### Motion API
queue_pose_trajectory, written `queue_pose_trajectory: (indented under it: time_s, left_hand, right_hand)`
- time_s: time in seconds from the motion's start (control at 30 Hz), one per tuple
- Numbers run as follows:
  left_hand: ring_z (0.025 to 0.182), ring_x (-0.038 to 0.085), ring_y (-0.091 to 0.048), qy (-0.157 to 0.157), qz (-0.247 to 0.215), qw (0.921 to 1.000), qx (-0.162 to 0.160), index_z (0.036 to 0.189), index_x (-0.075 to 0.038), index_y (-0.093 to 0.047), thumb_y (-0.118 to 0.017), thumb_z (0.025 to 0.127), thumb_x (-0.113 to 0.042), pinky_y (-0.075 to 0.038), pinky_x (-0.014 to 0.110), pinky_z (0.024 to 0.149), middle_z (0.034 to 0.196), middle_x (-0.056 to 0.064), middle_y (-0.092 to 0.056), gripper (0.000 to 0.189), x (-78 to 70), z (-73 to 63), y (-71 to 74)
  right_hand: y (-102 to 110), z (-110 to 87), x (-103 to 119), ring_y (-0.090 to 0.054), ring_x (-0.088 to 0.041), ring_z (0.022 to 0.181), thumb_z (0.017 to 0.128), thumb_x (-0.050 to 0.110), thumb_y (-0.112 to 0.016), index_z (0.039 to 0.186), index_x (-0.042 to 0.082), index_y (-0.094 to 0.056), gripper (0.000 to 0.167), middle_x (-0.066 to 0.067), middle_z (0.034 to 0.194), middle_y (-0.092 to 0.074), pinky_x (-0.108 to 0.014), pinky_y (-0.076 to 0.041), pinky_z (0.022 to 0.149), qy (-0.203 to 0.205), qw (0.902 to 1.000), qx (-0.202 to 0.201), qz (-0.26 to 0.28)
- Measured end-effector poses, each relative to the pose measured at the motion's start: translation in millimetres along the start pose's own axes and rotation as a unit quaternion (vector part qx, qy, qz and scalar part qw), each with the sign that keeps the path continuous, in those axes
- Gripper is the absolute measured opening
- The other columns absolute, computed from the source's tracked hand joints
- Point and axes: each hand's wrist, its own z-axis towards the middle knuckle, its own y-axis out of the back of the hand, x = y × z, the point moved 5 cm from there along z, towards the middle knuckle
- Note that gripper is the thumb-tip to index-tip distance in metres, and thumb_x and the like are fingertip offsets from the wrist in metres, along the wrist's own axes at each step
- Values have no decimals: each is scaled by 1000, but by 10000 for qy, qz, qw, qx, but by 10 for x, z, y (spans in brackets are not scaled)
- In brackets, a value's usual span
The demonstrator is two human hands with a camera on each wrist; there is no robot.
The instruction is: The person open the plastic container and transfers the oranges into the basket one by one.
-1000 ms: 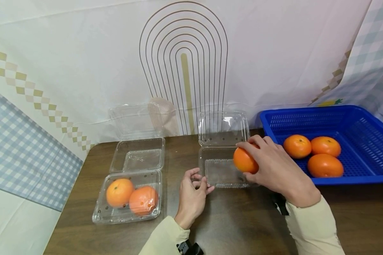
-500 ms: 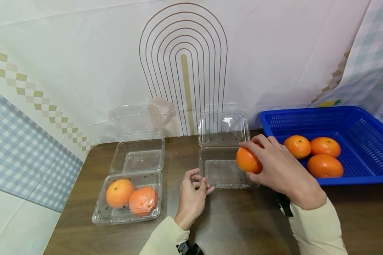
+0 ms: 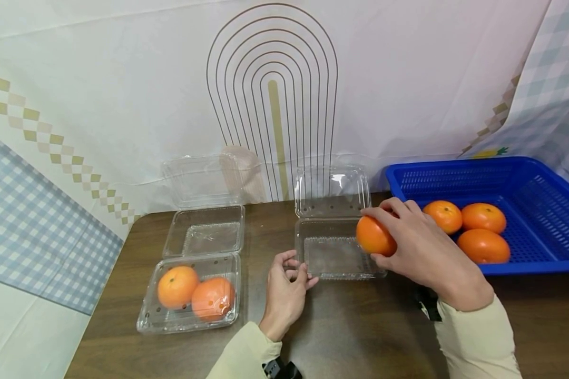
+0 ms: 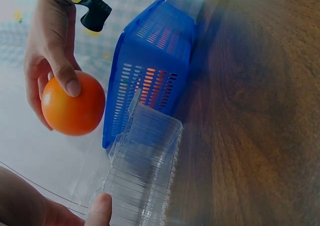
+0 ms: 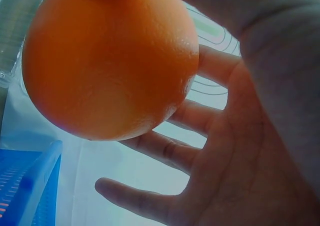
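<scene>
1. Right hand [image 3: 422,250]: half spread, thumb and fingers gripping one orange fruit [image 3: 375,236]; in the right wrist view the palm stood apart from it and the little finger reached past it.
2. Orange fruit: held raised over the right side of the middle box [image 3: 332,255]; the left wrist view showed fruit and box apart.
3. Middle box: clear plastic, lid up at its back edge, front edge facing a broad strip of bare wood.
4. Left hand [image 3: 285,297]: fingers loosely bent, a gap between thumb and forefinger; set at the box's front left corner, thumb on its wall.
5. Blue basket [image 3: 526,267]: beside the middle box, the space between partly hidden by the right hand; three fruits [image 3: 483,217] sat to its left, mesh floor running on rightward.
6. Left back box [image 3: 207,237]: lid up, a strip of wood between it and the middle box.
7. Left front box [image 3: 144,321]: two fruits [image 3: 177,287] inside, near the left edge of the bench [image 3: 346,337].
</scene>
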Motion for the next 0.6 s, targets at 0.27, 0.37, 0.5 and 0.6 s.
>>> queue_pose_trajectory:
  time_s: [0.27, 0.37, 0.5, 0.6]
  left_hand:
    - [76, 15, -65, -100, -85, 9999, -28, 135, 10, -44, -55, 98, 10, -68, 29, 73, 106, 12, -49, 39, -13, -11, -3]
    - [76, 15, -65, -94, -71, 9999, -26, 135, 9, -44, -55, 98, 10, -68, 29, 74, 106, 12, -49, 39, -14, -12, -3]
    - [76, 16, -65, -84, -55, 9999, -15, 135, 9, -44, -56, 98, 9, -68, 30, 74, 106, 12, -49, 39, -15, -14, -3]
    - [76, 16, -65, -82, -50, 10000, -12, 135, 9, -44, -56, 98, 9, -68, 30, 74, 106, 12, -49, 38, -14, -15, -2]
  right_hand:
    - [22, -23, -51, -50, -36, 112, 76, 29, -88, 140, 18, -58, 72, -13, 128, -55, -55, -53, 83, -3, 10000, -57, 35]
    - [34, -29, -70, -50, -37, 112, 76, 29, -88, 140, 19, -58, 71, -14, 128, -55, -54, -52, 82, -5, 10000, -79, 29]
    - [48, -41, -93, -49, -38, 111, 75, 28, -88, 139, 19, -58, 71, -15, 128, -55, -54, -51, 82, -5, 9999, -126, 14]
    - [55, -46, -105, -49, -38, 110, 75, 28, -89, 139, 19, -59, 71, -15, 128, -55, -52, -51, 80, 16, 9999, -156, 1]
